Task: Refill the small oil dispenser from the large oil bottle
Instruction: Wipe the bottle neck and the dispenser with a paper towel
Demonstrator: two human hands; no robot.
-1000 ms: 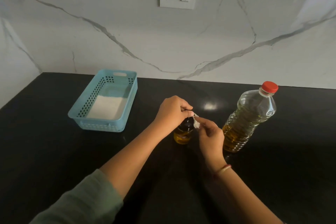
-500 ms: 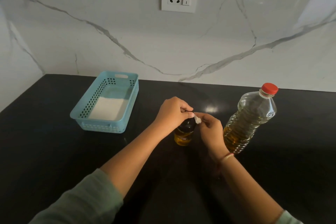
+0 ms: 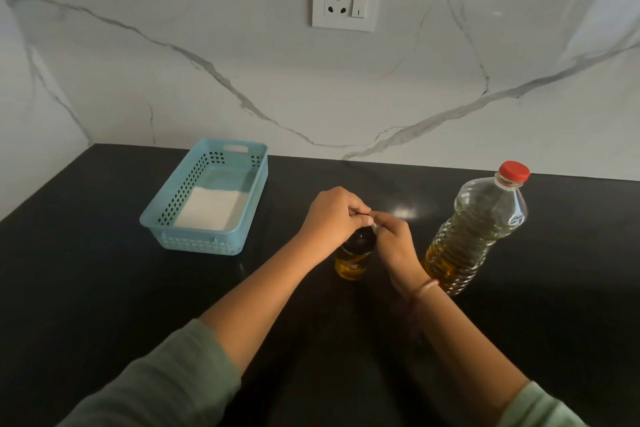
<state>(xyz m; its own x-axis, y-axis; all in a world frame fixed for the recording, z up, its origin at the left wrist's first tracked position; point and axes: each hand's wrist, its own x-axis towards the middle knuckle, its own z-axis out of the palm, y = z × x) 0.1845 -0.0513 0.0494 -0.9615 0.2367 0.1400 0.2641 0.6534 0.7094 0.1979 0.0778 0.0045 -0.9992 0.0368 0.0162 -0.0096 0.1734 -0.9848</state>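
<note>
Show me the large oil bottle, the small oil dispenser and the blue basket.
large oil bottle (image 3: 464,246), head view, on its ribbed, oil-filled body.
small oil dispenser (image 3: 349,263), head view, on its oil-filled lower part.
blue basket (image 3: 202,243), head view, on its near wall.

The right hand (image 3: 394,243) now sits closer to the top of the small oil dispenser (image 3: 353,258). A second ago it held a small white piece (image 3: 373,226) just right of that top. Now its fingers (image 3: 382,220) meet the left hand (image 3: 332,215) there, and the piece is almost hidden between them.
</note>
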